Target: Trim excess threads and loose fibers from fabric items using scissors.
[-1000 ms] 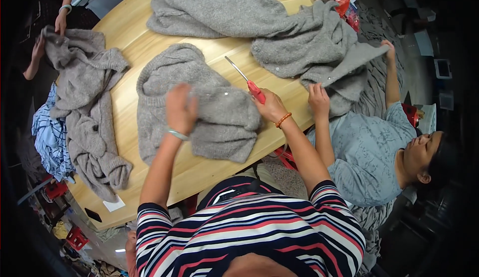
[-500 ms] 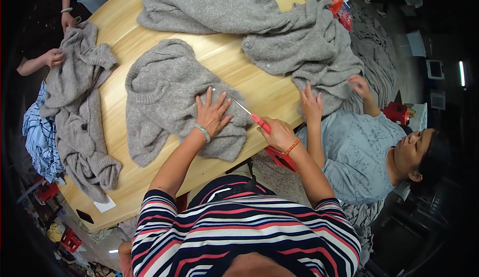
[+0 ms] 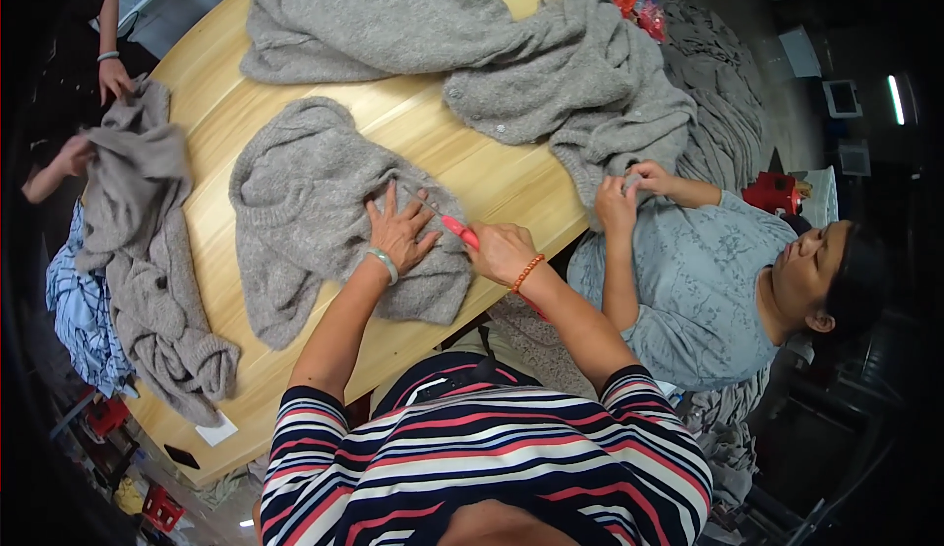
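Pale wood counter [image 3: 209, 202], gray knits [image 3: 383, 20] heaped along the far side. Left grip [image 3: 396, 236] is flat, fingers apart, on the gray sweater [image 3: 285, 187] front and center; right grip [image 3: 503, 253] is clamped on a red-handled tool [image 3: 460, 232]. Bright light strip [image 3: 896, 100] in the dark room off right.

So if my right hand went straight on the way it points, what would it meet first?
Probably your left hand, which the red-handled tool in your right hand points toward; depth is unclear, so its tip might catch the grey garment underneath first.
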